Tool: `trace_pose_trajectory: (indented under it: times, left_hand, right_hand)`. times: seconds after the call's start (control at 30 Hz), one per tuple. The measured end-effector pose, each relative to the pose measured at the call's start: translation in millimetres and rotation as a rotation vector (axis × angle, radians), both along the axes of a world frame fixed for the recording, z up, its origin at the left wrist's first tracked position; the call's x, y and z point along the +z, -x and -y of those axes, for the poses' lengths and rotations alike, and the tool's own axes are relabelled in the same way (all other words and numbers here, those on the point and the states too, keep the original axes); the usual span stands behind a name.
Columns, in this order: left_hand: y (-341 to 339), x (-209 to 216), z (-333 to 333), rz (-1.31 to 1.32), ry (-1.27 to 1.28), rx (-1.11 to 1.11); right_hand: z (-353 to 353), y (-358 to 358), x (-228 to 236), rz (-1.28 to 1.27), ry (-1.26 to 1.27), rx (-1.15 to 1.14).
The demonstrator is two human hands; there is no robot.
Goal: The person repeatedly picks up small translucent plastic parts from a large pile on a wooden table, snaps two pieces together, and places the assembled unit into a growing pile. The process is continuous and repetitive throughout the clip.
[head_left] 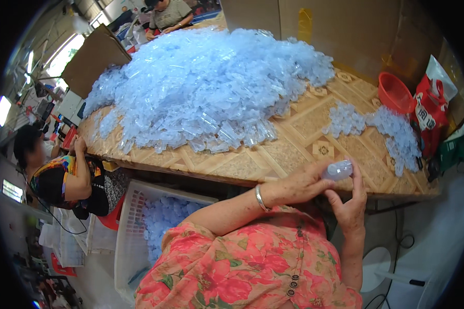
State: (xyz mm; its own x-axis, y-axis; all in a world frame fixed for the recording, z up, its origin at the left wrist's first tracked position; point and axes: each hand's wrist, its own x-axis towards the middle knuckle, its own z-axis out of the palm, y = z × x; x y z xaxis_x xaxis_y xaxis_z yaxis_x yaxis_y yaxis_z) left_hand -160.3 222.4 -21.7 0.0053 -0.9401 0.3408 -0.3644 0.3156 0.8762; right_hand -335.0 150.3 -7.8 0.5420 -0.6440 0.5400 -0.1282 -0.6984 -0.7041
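A small clear plastic cylinder [338, 170] is held between my two hands just above the table's near edge, towards the right. My left hand [305, 181], with a silver bracelet at the wrist, closes on its left end. The fingers of my right hand [349, 205] bend up against its right end, thumb near my left fingertips. A large heap of clear bluish plastic pieces [206, 87], some of them tube-shaped, covers much of the patterned table [299, 139]. Smaller clear parts [394, 131] lie in a loose cluster on the right.
A red plastic basket [395, 92] and a red bag [430, 110] stand at the right edge. Cardboard [345, 36] walls the far side. Below the table at left, a white crate [125, 242] holds clear pieces. Two people [72, 177] [171, 15] sit at the left and far side.
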Motion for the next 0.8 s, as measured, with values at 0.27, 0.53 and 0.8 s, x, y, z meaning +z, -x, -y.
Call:
trace_pose_trajectory:
  times: [0.27, 0.53, 0.8]
  left_hand:
    - [-19.5, 15.3, -19.8, -0.209, -0.172, -0.141]
    - [-4.9, 23.3, -14.6, -0.264, -0.047, -0.175]
    - [17.7, 25.5, -11.9, -0.476, -0.09, -0.079]
  right_hand:
    - [16.0, 5.0, -12.2, 0.312, -0.367, 0.299]
    - [12.4, 9.9, -0.5, 0.441, -0.454, 0.453]
    - [5.6, 12.4, -10.5, 0.449, -0.384, 0.102]
